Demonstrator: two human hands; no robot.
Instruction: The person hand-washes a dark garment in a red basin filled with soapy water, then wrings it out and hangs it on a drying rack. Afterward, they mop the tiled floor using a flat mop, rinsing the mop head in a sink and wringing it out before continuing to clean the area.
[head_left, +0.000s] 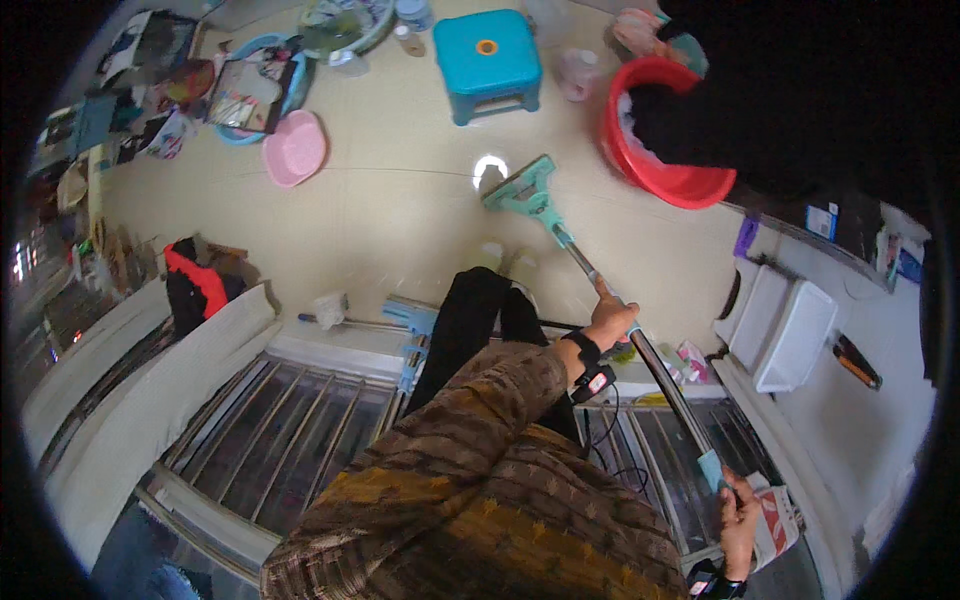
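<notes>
A long-handled cleaning tool (525, 191) with a wide pale green head, like a squeegee or flat mop, slants across the picture; its head is over the tiled floor, and whether it touches is unclear. My left hand (611, 319) is closed around the middle of its metal pole (667, 379), with one finger laid along the pole. At the pole's pale blue end grip, my right hand (739, 510) holds on, its fingers partly hidden. Both wrists wear black straps. A second blue-headed tool (412, 315) lies beside my legs.
Ahead are a turquoise stool (487, 56), bottles and a red tub (671, 180). A pink basin (295, 148) and blue basin (304, 82) are at upper left. White baskets (795, 337) are at right. Behind me are barred window sections (277, 435) and a white curtain (157, 405).
</notes>
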